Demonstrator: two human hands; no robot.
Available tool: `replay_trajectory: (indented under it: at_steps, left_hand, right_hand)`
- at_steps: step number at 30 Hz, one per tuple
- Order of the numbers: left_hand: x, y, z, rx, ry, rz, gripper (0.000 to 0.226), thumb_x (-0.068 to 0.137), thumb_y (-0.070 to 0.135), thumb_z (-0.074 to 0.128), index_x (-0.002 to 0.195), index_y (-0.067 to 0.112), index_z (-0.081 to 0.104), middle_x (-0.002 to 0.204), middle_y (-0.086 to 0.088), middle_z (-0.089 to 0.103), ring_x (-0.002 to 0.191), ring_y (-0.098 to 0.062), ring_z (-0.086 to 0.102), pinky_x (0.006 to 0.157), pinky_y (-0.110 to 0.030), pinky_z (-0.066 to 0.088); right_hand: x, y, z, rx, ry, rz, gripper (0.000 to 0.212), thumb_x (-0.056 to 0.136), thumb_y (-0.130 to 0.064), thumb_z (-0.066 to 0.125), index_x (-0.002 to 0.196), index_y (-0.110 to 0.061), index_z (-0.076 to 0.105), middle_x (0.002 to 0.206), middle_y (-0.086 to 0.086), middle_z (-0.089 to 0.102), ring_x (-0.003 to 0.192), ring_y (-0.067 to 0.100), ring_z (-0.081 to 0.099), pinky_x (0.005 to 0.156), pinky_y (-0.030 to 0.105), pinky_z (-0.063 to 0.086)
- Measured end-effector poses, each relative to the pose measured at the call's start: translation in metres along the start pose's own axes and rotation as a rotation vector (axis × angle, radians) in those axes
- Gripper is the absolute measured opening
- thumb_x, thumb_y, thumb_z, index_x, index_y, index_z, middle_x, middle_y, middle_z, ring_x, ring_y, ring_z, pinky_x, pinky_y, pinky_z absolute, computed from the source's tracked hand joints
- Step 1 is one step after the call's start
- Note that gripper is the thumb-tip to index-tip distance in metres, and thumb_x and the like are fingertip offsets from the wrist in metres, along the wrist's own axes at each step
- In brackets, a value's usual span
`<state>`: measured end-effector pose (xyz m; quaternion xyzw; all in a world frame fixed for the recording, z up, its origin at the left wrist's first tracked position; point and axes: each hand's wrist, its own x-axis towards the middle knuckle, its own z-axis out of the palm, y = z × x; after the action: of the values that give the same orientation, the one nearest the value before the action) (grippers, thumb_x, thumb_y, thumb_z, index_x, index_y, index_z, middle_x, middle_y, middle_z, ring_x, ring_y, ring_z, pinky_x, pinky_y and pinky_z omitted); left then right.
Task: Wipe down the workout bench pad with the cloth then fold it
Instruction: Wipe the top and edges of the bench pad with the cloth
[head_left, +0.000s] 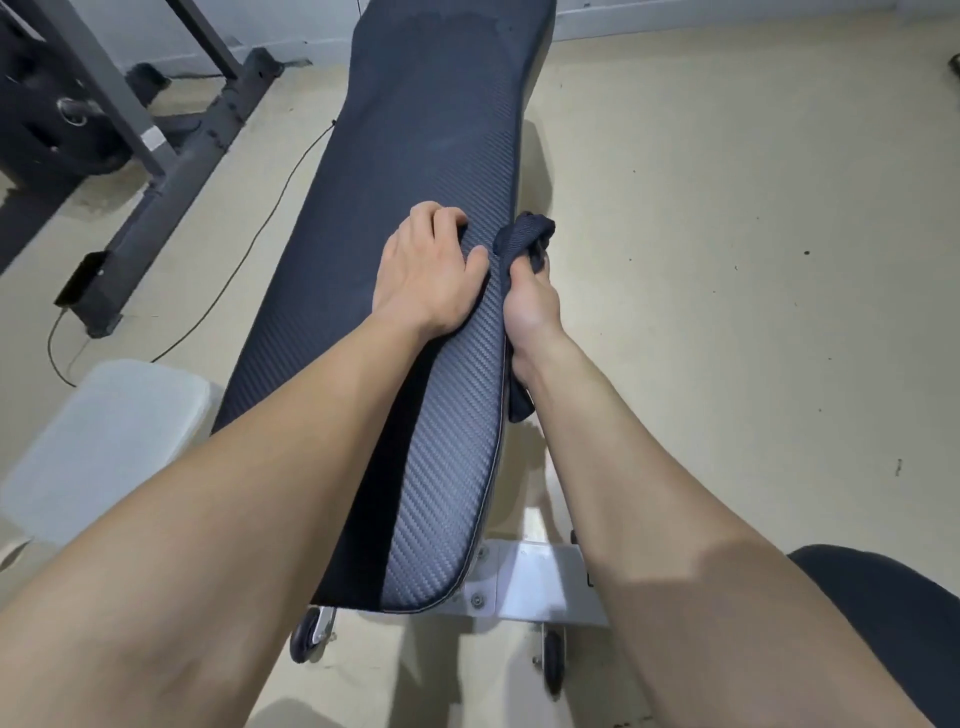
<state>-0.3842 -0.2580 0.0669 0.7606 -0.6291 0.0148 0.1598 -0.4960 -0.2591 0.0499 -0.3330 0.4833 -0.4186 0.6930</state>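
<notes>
Only the head view to go on here, looking down along the bench pad (415, 156), which runs away from the person with its near end down by the frame and wheels (306, 642).

Left hand (426, 270) is planted on top of the pad, fingers curled loosely with the tips pressing into the surface. It isn't gripping anything, just bracing. Right hand (530, 304) is over the right-hand edge of the pad, fingers clenched around the dark cloth (524, 236). A bunch of cloth sticks out just past the fingertips, and another tail hangs below the wrist, against the side of the pad. The cloth is almost the same colour as the pad, so I can't really tell how much of it is wadded up inside the fist.

Looks to me like the side edge is the bit being wiped right now. If so, my advice: keep that left hand where it is so the bench doesn't roll, and drag the cloth along the seam in one long pass instead of scrubbing in place. Flattening the cloth out under the fingers would cover more than a tight ball does. There's a duller patch at the far end of the pad, well beyond both sets of fingers, that may be damp or may need attention. Folding comes after.
</notes>
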Motion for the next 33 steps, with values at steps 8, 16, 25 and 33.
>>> replay_trajectory:
  at_steps: [8,16,25,33]
  left_hand:
    - [0.006,-0.002,0.004,0.053,0.029,-0.022,0.044,0.096,0.044,0.04,0.131,0.019,0.048,0.139,-0.004,0.043,0.125,-0.025,0.045,0.11,-0.04,0.033]
    - [0.004,-0.002,-0.007,-0.209,0.04,-0.123,0.031,0.102,0.029,0.039,0.125,0.019,0.056,0.132,0.0,0.054,0.121,-0.02,0.051,0.103,-0.034,0.038]
    - [-0.053,-0.091,-0.069,-0.431,0.142,-0.398,0.031,0.095,0.015,0.046,0.114,0.026,0.067,0.111,0.01,0.072,0.108,-0.011,0.065,0.1,-0.033,0.048]
    - [-0.124,-0.146,-0.109,-0.382,0.368,-0.502,0.024,0.1,0.026,0.045,0.11,0.021,0.067,0.115,0.002,0.066,0.108,-0.019,0.059,0.092,-0.034,0.042]
  right_hand:
    - [0.067,-0.032,0.014,-0.026,-0.021,-0.01,0.045,0.107,-0.038,0.035,0.148,-0.02,0.038,0.134,0.009,0.06,0.119,0.028,0.06,0.107,0.049,0.046]
    - [-0.002,-0.006,-0.001,-0.436,-0.151,-0.289,0.058,0.104,-0.033,0.04,0.159,-0.032,0.021,0.17,0.0,0.009,0.155,0.017,0.014,0.125,0.035,0.014]
    - [-0.057,0.015,0.083,-1.674,-0.593,-0.618,0.069,0.104,-0.038,0.028,0.161,-0.023,-0.006,0.168,0.005,-0.021,0.154,0.026,-0.021,0.125,0.047,-0.01]
    - [-0.095,0.032,0.174,-1.126,-0.951,-0.594,0.056,0.086,-0.017,0.063,0.139,-0.008,0.046,0.132,0.006,0.056,0.125,0.021,0.052,0.106,0.031,0.045]
